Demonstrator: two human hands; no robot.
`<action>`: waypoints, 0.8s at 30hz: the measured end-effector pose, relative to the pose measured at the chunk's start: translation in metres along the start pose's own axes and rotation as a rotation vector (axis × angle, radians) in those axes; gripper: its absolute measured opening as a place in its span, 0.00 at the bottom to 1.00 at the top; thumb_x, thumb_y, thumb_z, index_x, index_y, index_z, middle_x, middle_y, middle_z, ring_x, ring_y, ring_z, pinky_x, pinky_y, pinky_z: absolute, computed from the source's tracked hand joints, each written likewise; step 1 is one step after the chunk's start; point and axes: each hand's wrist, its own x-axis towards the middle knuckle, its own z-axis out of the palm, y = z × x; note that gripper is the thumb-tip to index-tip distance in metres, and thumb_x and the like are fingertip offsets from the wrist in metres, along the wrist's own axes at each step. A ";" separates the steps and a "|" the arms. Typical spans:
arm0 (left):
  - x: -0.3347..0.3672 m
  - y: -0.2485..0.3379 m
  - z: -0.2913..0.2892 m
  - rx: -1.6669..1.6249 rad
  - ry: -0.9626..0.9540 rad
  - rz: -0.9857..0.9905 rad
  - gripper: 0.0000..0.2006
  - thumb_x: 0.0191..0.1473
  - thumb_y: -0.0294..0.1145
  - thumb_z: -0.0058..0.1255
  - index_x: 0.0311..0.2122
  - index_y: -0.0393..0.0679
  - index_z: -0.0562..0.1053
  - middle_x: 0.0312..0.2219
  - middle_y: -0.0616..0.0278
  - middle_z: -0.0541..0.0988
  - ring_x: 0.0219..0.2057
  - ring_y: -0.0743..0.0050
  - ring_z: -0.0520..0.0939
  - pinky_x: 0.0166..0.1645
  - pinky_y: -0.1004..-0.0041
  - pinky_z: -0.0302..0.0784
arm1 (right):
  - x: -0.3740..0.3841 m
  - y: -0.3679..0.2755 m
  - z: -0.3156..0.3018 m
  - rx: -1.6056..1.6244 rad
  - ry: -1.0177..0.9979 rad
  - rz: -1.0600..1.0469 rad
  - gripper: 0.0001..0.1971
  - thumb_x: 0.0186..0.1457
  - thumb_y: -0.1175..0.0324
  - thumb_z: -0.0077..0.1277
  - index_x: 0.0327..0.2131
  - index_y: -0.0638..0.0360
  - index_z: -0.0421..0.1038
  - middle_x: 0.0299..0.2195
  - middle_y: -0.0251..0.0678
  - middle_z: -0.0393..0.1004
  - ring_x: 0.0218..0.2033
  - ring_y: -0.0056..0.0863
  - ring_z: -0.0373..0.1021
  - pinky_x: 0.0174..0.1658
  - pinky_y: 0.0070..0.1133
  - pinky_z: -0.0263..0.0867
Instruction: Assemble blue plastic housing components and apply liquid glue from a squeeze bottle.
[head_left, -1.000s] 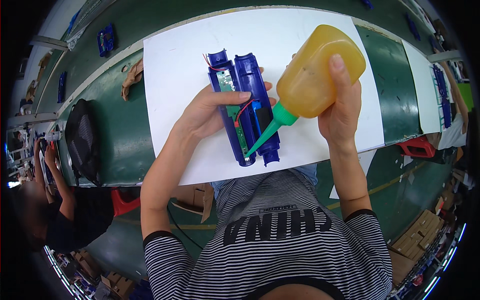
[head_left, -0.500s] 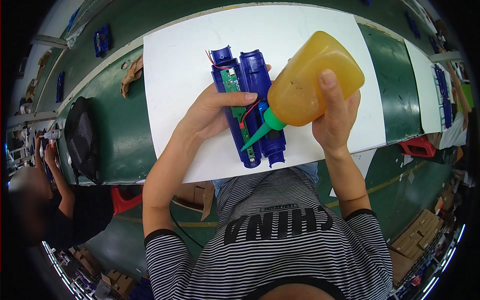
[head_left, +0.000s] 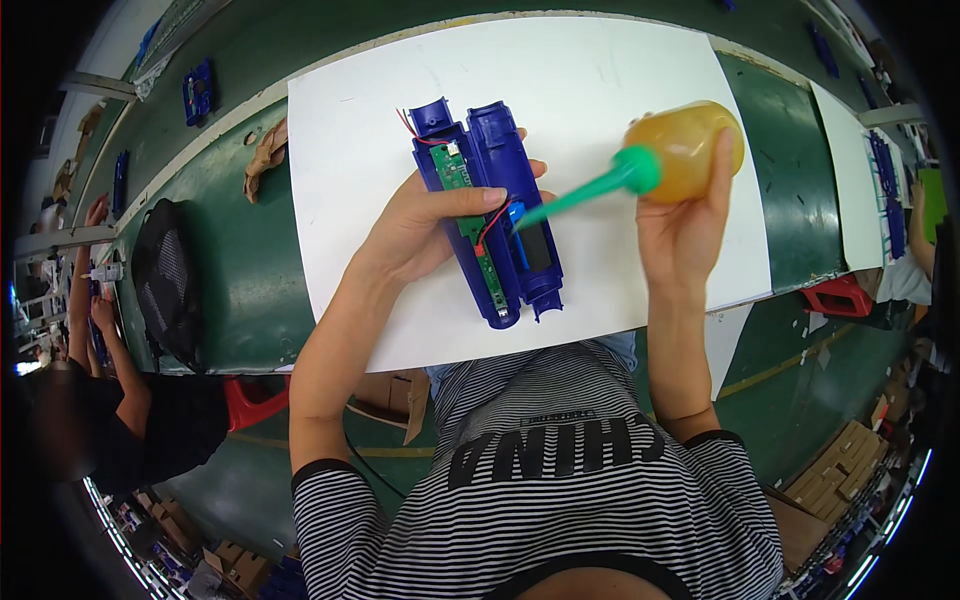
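My left hand (head_left: 425,215) is closed around an opened blue plastic housing (head_left: 497,140), its two half-shells lying side by side. The thumb presses across the left half, while fingertips show past the right half's far edge. A green circuit board (head_left: 489,272) with red and black wires sits in the left half. In the right half lies a blue and black block (head_left: 537,247). My right hand (head_left: 685,225) grips a squeeze bottle (head_left: 690,150) of amber liquid, tilted sideways. Its green pointed nozzle (head_left: 590,190) reaches left, the tip over the right half near the wires; contact cannot be made out.
A white sheet (head_left: 370,130) covers the green table (head_left: 250,290). A black mesh bag (head_left: 165,285) and crumpled brown paper (head_left: 266,158) lie on the left. Another blue housing (head_left: 198,92) rests beyond. At far left a person (head_left: 130,420) works; a red stool (head_left: 838,296) stands right.
The bottle has swung right and tipped nearly level. Its nozzle tip has moved from the circuit board's lower end up to the right half. The housing has shifted slightly left.
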 end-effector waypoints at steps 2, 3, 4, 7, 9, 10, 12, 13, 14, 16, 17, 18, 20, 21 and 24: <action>0.001 0.000 0.000 -0.005 0.001 -0.001 0.30 0.44 0.20 0.52 0.54 0.37 0.57 0.44 0.45 0.70 0.45 0.49 0.74 0.51 0.58 0.70 | 0.018 -0.014 -0.002 0.249 0.046 0.086 0.22 0.56 0.64 0.44 0.49 0.69 0.55 0.47 0.50 0.62 0.49 0.41 0.62 0.54 0.31 0.61; 0.001 0.001 -0.001 -0.012 0.003 -0.001 0.30 0.45 0.19 0.50 0.55 0.36 0.56 0.44 0.44 0.70 0.45 0.47 0.73 0.50 0.57 0.71 | 0.029 -0.023 -0.005 0.496 0.091 0.176 0.21 0.56 0.67 0.44 0.49 0.71 0.55 0.48 0.52 0.60 0.51 0.43 0.60 0.56 0.32 0.59; 0.001 0.000 -0.002 -0.006 -0.001 0.007 0.30 0.45 0.19 0.50 0.55 0.36 0.56 0.44 0.44 0.70 0.45 0.47 0.73 0.50 0.57 0.71 | 0.045 -0.034 -0.017 0.676 0.057 0.268 0.22 0.56 0.67 0.44 0.50 0.71 0.54 0.49 0.52 0.60 0.51 0.44 0.60 0.56 0.33 0.59; 0.006 0.000 -0.009 -0.009 0.000 -0.014 0.30 0.45 0.18 0.49 0.55 0.36 0.56 0.45 0.44 0.70 0.46 0.46 0.73 0.51 0.56 0.70 | 0.079 -0.070 -0.052 1.003 0.019 0.344 0.20 0.54 0.74 0.43 0.50 0.72 0.56 0.50 0.53 0.59 0.50 0.46 0.61 0.55 0.35 0.60; 0.010 0.007 -0.015 -0.021 0.064 -0.055 0.29 0.45 0.17 0.49 0.55 0.36 0.56 0.46 0.43 0.69 0.47 0.46 0.72 0.51 0.56 0.70 | 0.093 -0.095 -0.076 1.161 0.107 0.342 0.18 0.51 0.76 0.45 0.47 0.73 0.59 0.48 0.52 0.60 0.49 0.47 0.62 0.53 0.36 0.62; 0.011 0.015 -0.022 0.001 0.099 -0.042 0.28 0.46 0.17 0.48 0.54 0.36 0.57 0.46 0.44 0.68 0.48 0.46 0.71 0.52 0.57 0.70 | 0.097 -0.101 -0.085 1.168 0.090 0.356 0.18 0.51 0.76 0.45 0.47 0.73 0.59 0.48 0.52 0.60 0.49 0.47 0.62 0.53 0.36 0.62; 0.026 0.038 -0.031 0.087 0.095 0.023 0.26 0.48 0.19 0.46 0.54 0.35 0.56 0.47 0.44 0.67 0.48 0.48 0.71 0.52 0.58 0.69 | 0.098 -0.125 -0.104 1.365 0.189 0.278 0.21 0.49 0.79 0.47 0.47 0.70 0.54 0.44 0.51 0.61 0.48 0.49 0.63 0.52 0.41 0.63; 0.039 0.051 -0.037 0.128 0.079 0.068 0.25 0.49 0.19 0.45 0.54 0.33 0.56 0.48 0.44 0.67 0.49 0.48 0.71 0.52 0.59 0.69 | 0.100 -0.135 -0.115 1.368 0.171 0.268 0.21 0.49 0.79 0.47 0.47 0.70 0.54 0.44 0.51 0.61 0.48 0.49 0.63 0.52 0.41 0.63; 0.052 0.066 -0.042 0.123 0.091 0.090 0.24 0.50 0.20 0.44 0.53 0.31 0.56 0.48 0.43 0.67 0.49 0.48 0.70 0.53 0.59 0.69 | 0.104 -0.140 -0.127 1.411 0.236 0.232 0.23 0.48 0.79 0.48 0.48 0.69 0.52 0.44 0.51 0.61 0.48 0.50 0.63 0.52 0.41 0.63; 0.086 0.096 -0.050 0.103 0.132 0.167 0.18 0.49 0.20 0.46 0.45 0.24 0.61 0.42 0.42 0.70 0.45 0.51 0.74 0.51 0.63 0.72 | 0.116 -0.136 -0.158 1.490 0.247 0.159 0.28 0.47 0.77 0.51 0.50 0.67 0.47 0.47 0.51 0.60 0.48 0.50 0.63 0.52 0.42 0.62; 0.100 0.116 -0.065 0.113 0.130 0.182 0.17 0.49 0.20 0.45 0.45 0.24 0.61 0.41 0.41 0.70 0.44 0.52 0.75 0.50 0.63 0.73 | 0.117 -0.129 -0.152 1.506 0.235 0.176 0.28 0.47 0.77 0.51 0.50 0.67 0.47 0.47 0.51 0.60 0.48 0.50 0.63 0.52 0.42 0.62; 0.118 0.131 -0.072 0.080 0.170 0.185 0.15 0.49 0.19 0.46 0.43 0.25 0.63 0.40 0.44 0.71 0.42 0.55 0.75 0.48 0.63 0.74 | 0.113 -0.122 -0.145 1.494 0.181 0.094 0.31 0.47 0.76 0.52 0.51 0.67 0.45 0.47 0.52 0.60 0.49 0.49 0.62 0.51 0.43 0.62; 0.158 0.157 -0.087 0.058 0.190 0.189 0.13 0.48 0.19 0.46 0.41 0.26 0.64 0.38 0.46 0.72 0.40 0.57 0.76 0.46 0.64 0.75 | 0.102 -0.117 -0.126 1.386 0.052 -0.052 0.39 0.47 0.67 0.55 0.55 0.65 0.40 0.51 0.53 0.57 0.53 0.46 0.58 0.54 0.40 0.59; 0.172 0.172 -0.105 0.073 0.260 0.249 0.11 0.47 0.18 0.47 0.38 0.28 0.65 0.36 0.48 0.72 0.38 0.60 0.76 0.44 0.65 0.76 | 0.097 -0.110 -0.109 1.401 0.040 -0.047 0.39 0.47 0.67 0.55 0.55 0.65 0.40 0.51 0.53 0.57 0.53 0.46 0.58 0.54 0.40 0.59; 0.224 0.184 -0.128 0.110 0.353 0.344 0.08 0.46 0.17 0.49 0.34 0.31 0.66 0.33 0.53 0.73 0.35 0.64 0.76 0.39 0.68 0.76 | 0.090 -0.101 -0.080 0.964 -0.397 -0.192 0.42 0.47 0.55 0.54 0.56 0.69 0.41 0.53 0.51 0.56 0.55 0.44 0.55 0.60 0.34 0.51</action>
